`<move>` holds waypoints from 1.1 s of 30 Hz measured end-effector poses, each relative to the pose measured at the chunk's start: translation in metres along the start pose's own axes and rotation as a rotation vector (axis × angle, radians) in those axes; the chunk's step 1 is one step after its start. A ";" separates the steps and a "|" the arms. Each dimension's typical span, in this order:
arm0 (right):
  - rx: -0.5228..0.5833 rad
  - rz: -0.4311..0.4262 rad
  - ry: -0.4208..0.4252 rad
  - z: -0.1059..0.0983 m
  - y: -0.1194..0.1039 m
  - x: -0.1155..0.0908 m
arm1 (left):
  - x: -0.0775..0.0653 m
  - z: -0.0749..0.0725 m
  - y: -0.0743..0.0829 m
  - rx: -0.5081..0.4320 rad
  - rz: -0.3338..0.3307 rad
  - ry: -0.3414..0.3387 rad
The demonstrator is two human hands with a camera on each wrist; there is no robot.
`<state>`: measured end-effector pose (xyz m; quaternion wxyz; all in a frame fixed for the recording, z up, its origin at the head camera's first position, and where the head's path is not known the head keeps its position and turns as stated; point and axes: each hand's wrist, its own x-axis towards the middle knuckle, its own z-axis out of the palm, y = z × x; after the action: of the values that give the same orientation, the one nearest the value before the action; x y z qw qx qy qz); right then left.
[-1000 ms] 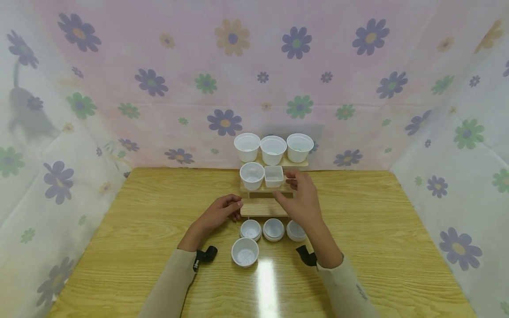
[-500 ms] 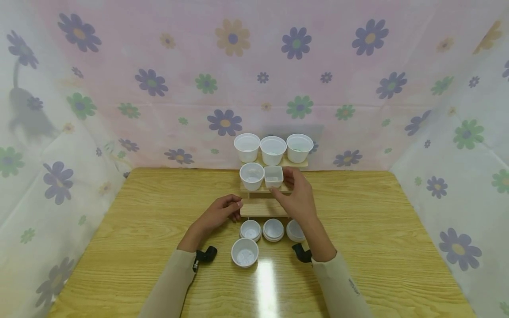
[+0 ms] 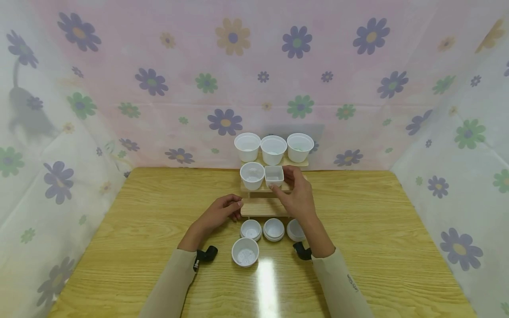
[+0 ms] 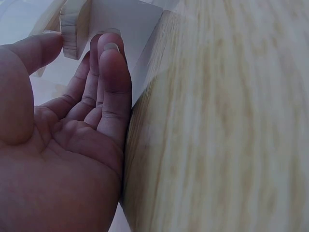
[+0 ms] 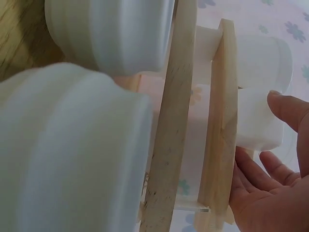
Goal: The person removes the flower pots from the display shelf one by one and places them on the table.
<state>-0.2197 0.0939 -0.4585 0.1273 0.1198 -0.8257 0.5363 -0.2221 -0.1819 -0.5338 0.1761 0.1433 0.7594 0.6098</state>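
Note:
A small square white cup (image 3: 274, 175) sits on the middle step of a wooden tiered stand (image 3: 262, 207). My right hand (image 3: 297, 196) holds it between thumb and fingers from the right side. In the right wrist view the thumb (image 5: 286, 108) lies on one face of the cup, with the other fingers around its side. Directly left of it is a round white cup (image 3: 252, 175). My left hand (image 3: 219, 210) lies beside the lowest step, its side on the tabletop. Its thumb (image 4: 46, 48) touches the end of that step, and the other fingers extend loosely.
Three round white cups (image 3: 273, 150) occupy the top step. Three low white jars (image 3: 273, 229) stand before the stand, the rightmost (image 3: 295, 230) partly behind my right wrist. Nearer is another white cup (image 3: 245, 252). Flowered cloth (image 3: 179, 88) surrounds the wooden table (image 3: 159, 194).
My right hand has moved slightly left and closed its thumb and fingers onto the square cup. The left hand and the other cups have stayed put.

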 end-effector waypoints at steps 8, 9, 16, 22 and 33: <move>0.008 -0.010 0.006 0.001 0.002 0.001 | -0.001 0.000 0.000 -0.002 0.004 -0.001; 0.008 -0.009 0.005 0.001 0.003 0.001 | -0.001 0.000 0.001 -0.004 0.005 -0.001; 0.002 0.007 -0.021 -0.001 0.004 0.002 | -0.002 0.000 0.001 -0.005 0.004 0.000; 0.011 -0.001 -0.049 -0.006 0.005 0.003 | -0.001 0.000 0.000 -0.008 0.006 -0.001; 0.016 -0.039 -0.073 -0.010 0.007 0.001 | -0.001 -0.001 -0.001 -0.012 0.010 -0.005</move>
<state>-0.2223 0.1059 -0.4598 0.1067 0.1564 -0.8231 0.5355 -0.2214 -0.1834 -0.5350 0.1760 0.1475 0.7544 0.6149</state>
